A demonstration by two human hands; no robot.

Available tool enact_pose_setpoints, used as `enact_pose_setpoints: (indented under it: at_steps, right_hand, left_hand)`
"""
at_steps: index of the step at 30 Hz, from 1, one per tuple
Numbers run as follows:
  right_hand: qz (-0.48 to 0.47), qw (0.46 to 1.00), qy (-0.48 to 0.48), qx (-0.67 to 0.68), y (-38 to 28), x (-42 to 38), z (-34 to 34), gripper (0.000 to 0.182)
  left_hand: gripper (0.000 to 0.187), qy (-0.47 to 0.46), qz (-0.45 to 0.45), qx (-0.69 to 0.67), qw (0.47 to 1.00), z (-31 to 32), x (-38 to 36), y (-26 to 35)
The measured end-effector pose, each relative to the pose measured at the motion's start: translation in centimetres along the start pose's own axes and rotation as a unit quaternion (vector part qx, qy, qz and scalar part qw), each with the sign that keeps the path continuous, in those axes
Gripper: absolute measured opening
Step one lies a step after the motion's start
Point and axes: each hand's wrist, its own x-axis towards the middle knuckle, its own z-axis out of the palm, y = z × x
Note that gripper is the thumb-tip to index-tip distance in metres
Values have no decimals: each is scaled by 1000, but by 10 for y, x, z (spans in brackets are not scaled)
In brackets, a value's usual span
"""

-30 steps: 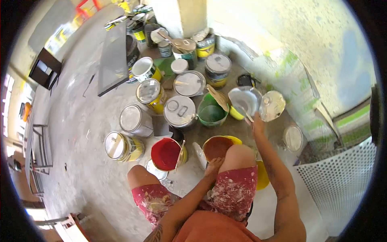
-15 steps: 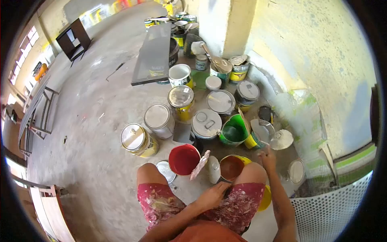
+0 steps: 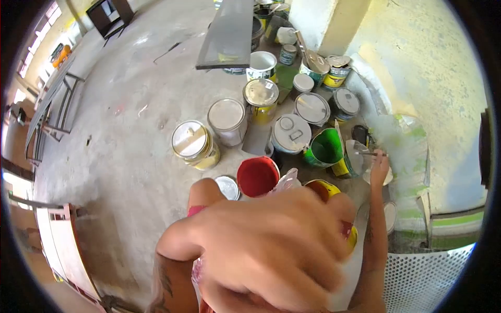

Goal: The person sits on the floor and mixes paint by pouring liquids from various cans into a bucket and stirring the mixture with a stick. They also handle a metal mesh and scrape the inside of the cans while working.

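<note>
My right hand [image 3: 382,166] is closed around a thin stick-like tool [image 3: 367,153], its kind too small to make out. The tool points left over a translucent tub [image 3: 356,163] on the floor. Large and blurred, my left hand [image 3: 271,240] is raised close to the camera with its back towards me; whether its fingers hold anything is hidden. Beyond it stand a bucket of red paint [image 3: 258,176] and a green-coated bucket [image 3: 324,148]. A yellow bucket [image 3: 324,189] is partly covered by my left hand and knee.
Several lidded paint cans [image 3: 227,121] crowd the floor ahead. A dark flat panel [image 3: 225,39] lies across containers behind them. The wall [image 3: 412,68] rises on the right, with a perforated white sheet [image 3: 433,281] below. A metal bench [image 3: 57,104] stands far left.
My left hand has risen from my thigh to just before the camera. My right hand, holding the thin tool, has gone forward. The view has shifted, bringing the cans higher and rightward.
</note>
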Motion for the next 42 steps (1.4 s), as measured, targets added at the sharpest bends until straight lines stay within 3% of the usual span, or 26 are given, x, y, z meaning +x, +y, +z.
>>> enact_pose_setpoints:
  at_steps: [2, 4, 5, 7, 8, 9, 10, 11, 12, 13, 14, 15, 16, 17, 19, 20, 21, 22, 23, 25, 29, 32, 36, 38, 40, 42]
  right_hand:
    - [6, 988, -22, -154, -15, 7, -10, 32]
    - [-43, 988, 131, -75, -61, 11, -23, 36]
    - [-184, 975, 48, -113, -16, 28, -31, 33]
    - [100, 967, -109, -206, -27, 21, -26, 26]
    - [79, 991, 10, -112, -60, 14, -19, 24]
    - [49, 991, 126, -14, -88, 15, -18, 22]
    - [53, 991, 125, -15, -73, 19, -19, 22]
    - [85, 995, 42, -36, -41, 10, -19, 23]
    - [117, 991, -41, -54, -26, 5, -23, 23]
    - [22, 986, 50, -159, -36, 12, -27, 23]
    - [62, 972, 6, -226, -53, 18, -27, 21]
    - [98, 950, -40, -292, -68, 20, -27, 20]
    - [103, 984, -14, -143, -58, 19, -31, 21]
    - [114, 993, 10, 7, -46, 9, -30, 23]
    - [104, 972, -15, -210, -69, 5, -35, 26]
    - [102, 972, -16, -209, -85, 6, -47, 26]
    - [140, 969, 17, -202, -106, 6, -55, 25]
    - [176, 964, 51, -192, -128, 7, -58, 25]
    - [178, 965, 50, -189, -157, 10, -62, 25]
    - [180, 970, 163, 10, -220, 17, -70, 29]
    - [120, 982, 71, -129, -279, -13, -77, 34]
    - [144, 963, 56, -222, -400, -3, -35, 30]
    - [221, 952, 8, -213, -527, 33, 99, 33]
    - [50, 988, -39, -142, -577, 62, 172, 31]
    - [102, 991, -88, 17, -655, 103, 260, 31]
    - [-43, 991, -126, 32, -728, 143, 334, 33]
  left_hand:
    - [38, -96, -120, -11, 988, -37, -20, 10]
    - [31, -76, -264, 31, 961, -46, -46, 12]
    - [28, -68, -334, 48, 939, -50, -59, 12]
    - [18, -92, -476, 111, 868, -56, -73, 17]
    - [18, -104, -473, 100, 869, -58, -79, 19]
    - [14, -77, -551, 142, 819, -58, -90, 23]
    - [11, -43, -625, 185, 757, -56, -101, 30]
    - [11, -45, -632, 180, 752, -56, -113, 41]
    - [13, -21, -691, 188, 698, -60, -125, 55]
    - [15, 12, -742, 204, 638, -63, -138, 72]
    - [15, 26, -746, 216, 630, -60, -153, 94]
    - [17, 120, -783, 203, 576, -53, -172, 119]
    - [19, 211, -805, 191, 521, -47, -189, 145]
    - [23, 232, -819, 203, 484, -38, -201, 177]
    - [30, 285, -844, 215, 401, 9, -247, 259]
    - [33, 315, -853, 219, 354, 41, -262, 302]
    - [34, 343, -899, 152, 224, 65, -232, 332]
    - [34, 346, -915, 121, 171, 87, -215, 359]
    - [34, 347, -919, 99, 156, 109, -200, 384]
    - [35, 355, -920, 71, 149, 138, -169, 414]
    - [36, 390, -899, 68, 188, 101, -134, 421]
    - [37, 413, -877, 85, 231, 17, -140, 420]
    - [38, 430, -856, 96, 272, -128, -174, 438]
    - [39, 437, -848, 99, 282, -201, -185, 451]
    - [40, 439, -835, 118, 309, -285, -207, 459]
    - [41, 440, -808, 142, 365, -376, -228, 452]
